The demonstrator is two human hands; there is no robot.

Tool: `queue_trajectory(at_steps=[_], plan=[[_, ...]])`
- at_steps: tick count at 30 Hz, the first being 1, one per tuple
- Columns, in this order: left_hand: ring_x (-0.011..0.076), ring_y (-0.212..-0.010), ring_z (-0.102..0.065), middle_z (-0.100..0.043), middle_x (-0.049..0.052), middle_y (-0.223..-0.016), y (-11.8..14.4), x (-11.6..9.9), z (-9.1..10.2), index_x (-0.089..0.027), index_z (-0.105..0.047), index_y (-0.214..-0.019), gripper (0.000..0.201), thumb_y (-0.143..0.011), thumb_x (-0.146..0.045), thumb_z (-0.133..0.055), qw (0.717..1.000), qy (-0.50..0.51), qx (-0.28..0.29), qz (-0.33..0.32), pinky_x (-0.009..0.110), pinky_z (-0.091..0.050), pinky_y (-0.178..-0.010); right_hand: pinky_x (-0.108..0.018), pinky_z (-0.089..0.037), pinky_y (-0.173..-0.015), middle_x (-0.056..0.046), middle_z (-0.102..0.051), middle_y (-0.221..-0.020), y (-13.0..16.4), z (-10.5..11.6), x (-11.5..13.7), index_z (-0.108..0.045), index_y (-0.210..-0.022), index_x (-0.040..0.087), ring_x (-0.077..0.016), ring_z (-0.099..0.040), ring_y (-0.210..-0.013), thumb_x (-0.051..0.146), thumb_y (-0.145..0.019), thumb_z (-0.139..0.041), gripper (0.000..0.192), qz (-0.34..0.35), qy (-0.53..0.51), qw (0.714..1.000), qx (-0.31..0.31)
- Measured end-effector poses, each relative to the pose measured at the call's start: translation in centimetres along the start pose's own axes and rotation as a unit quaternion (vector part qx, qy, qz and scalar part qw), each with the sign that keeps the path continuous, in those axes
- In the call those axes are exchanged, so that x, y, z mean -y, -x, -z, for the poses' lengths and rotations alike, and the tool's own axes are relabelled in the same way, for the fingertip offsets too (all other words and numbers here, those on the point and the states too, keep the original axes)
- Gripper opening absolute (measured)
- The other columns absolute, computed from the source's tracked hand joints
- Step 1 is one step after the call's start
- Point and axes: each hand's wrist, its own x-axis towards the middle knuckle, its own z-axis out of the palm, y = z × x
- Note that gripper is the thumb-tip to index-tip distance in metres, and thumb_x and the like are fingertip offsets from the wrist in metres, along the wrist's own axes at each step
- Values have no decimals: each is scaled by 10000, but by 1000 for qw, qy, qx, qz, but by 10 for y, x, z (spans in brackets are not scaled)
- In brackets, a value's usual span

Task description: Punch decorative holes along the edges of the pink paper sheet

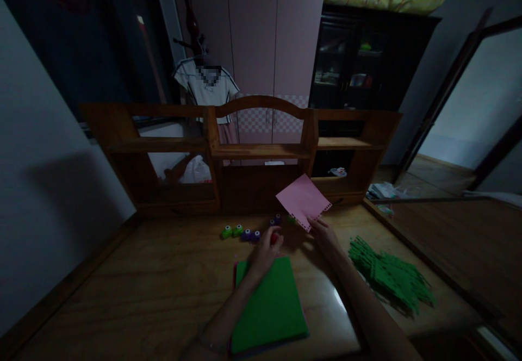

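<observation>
My right hand [325,237] pinches the near corner of a pink paper sheet [302,198] and holds it up above the desk; one edge of the sheet has a row of small punched notches. My left hand [265,252] is closed around a small red craft punch [274,237] resting on the wooden desk [155,285]. Under my left wrist lies a stack of coloured paper with a green sheet [269,306] on top. Several small green and purple craft punches [241,233] stand in a row just beyond my left hand.
A heap of green cut paper strips [387,279] lies at the right of the desk. A wooden shelf unit [244,149] stands along the desk's far edge. Behind it are a pink wardrobe [253,51] and a dark cabinet [359,62].
</observation>
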Motion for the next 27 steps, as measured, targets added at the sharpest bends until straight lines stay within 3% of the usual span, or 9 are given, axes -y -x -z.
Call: queue_trajectory(at_steps=[3, 7, 13, 19, 27], plan=[[197, -988, -545, -589, 49, -1072, 4, -1, -4, -226, -576, -1060, 319, -744, -182, -580, 988, -121, 26, -95, 323, -413, -872, -331, -482, -688, -48, -677, -935, 0, 0, 0, -651, -942, 238, -222, -615, -799, 415, -721, -648, 283, 2, 11, 1000, -1], [207, -979, -547, -606, 42, -1002, 7, 2, -6, -229, -603, -990, 283, -725, -131, -597, 975, -189, 51, -105, 334, -409, -867, -314, -473, -663, -42, -678, -905, 0, 2, 0, -651, -910, 235, -212, -610, -780, 411, -708, -657, 268, 8, 19, 1000, -2], [211, -1001, -545, -597, 52, -1064, 5, 5, -3, -232, -609, -1025, 329, -705, -194, -670, 977, -184, 31, -104, 330, -403, -874, -295, -460, -631, -29, -672, -856, -2, 4, -1, -657, -870, 223, -188, -598, -731, 395, -675, -689, 262, 2, -9, 1000, -10], [204, -900, -566, -613, 50, -950, 2, -1, 0, -218, -633, -982, 269, -755, -363, -636, 982, -167, -26, -86, 307, -419, -787, -299, -465, -655, -29, -679, -882, -1, 3, -1, -653, -909, 224, -196, -607, -752, 412, -693, -679, 288, -7, -4, 1000, -5], [182, -832, -568, -616, 43, -906, 0, 2, 0, -210, -647, -939, 193, -773, -302, -611, 983, -159, -30, -88, 279, -412, -725, -323, -475, -704, -38, -678, -911, 2, -1, 1, -651, -912, 227, -203, -609, -783, 408, -704, -676, 277, 0, 5, 1000, 8]])
